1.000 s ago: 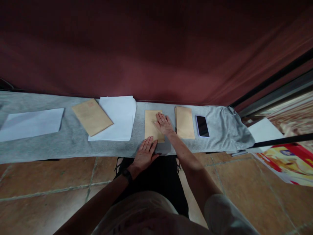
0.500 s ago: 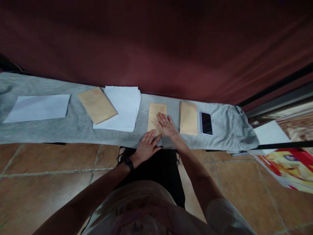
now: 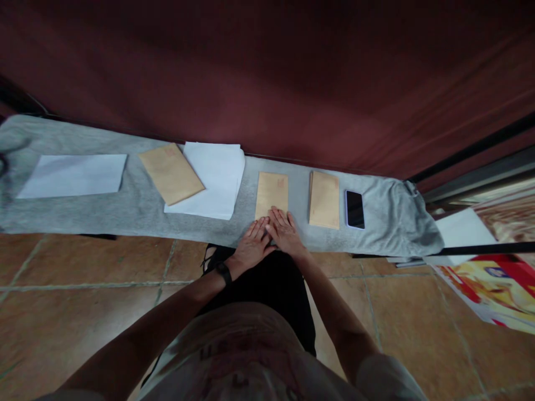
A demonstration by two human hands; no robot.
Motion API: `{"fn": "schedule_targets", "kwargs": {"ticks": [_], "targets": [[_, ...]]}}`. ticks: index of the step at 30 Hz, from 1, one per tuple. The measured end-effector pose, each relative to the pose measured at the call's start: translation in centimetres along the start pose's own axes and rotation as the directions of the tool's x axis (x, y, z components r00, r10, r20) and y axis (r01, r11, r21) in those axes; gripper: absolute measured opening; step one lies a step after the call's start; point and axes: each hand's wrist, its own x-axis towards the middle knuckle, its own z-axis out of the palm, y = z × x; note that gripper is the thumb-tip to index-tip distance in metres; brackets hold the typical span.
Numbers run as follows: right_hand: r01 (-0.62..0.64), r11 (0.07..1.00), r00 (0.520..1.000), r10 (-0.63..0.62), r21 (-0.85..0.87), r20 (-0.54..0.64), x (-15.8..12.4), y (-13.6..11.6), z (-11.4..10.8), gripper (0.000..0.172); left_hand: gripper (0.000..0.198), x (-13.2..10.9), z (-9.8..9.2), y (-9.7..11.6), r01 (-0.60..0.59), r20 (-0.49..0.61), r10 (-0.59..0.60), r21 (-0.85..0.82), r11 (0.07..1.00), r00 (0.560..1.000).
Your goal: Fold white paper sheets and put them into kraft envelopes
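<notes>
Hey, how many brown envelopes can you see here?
3 clearly visible: the middle envelope, partly beneath the left hand and right hand; the left envelope, overlapping white paper; and the right envelope, beside the smartphone. More may be stacked underneath.

Stretches long and narrow, draped in grey cloth [image 3: 137,220], rumpled toward the right end; carries, from left to right, flat white paper [image 3: 75,176], a slanted brown envelope [image 3: 171,174] lapping onto white sheets [image 3: 215,178], a middle brown envelope [image 3: 271,192], a pile of brown envelopes [image 3: 325,200] and a dark-screened phone [image 3: 355,210]
</notes>
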Motion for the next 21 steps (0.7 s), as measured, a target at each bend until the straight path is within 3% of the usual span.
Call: {"fn": "schedule_targets", "kwargs": {"ticks": [9, 14, 21], "targets": [[-0.035, 0.997, 0.989, 0.025, -0.064, -0.146, -4.0, -1.0, 1.1, 0.06, 0.056, 0.1, -0.6, 0.4, -0.016, 0.006, 0.016, 0.156, 0.988, 1.0], [-0.066, 0.993, 0.984, 0.049, -0.098, -0.172, -4.9, -1.3, 1.0, 0.055, 0.056, 0.5, -1.0, 0.5, 0.016, -0.002, -0.016, 0.145, 0.989, 1.0], [-0.079, 0.99, 0.975, 0.053, -0.114, -0.217, -4.9, -1.4, 1.6, 0.051, 0.055, 5.1, -0.7, 0.0, 0.041, 0.016, -0.043, 0.098, 0.994, 0.999]]}}
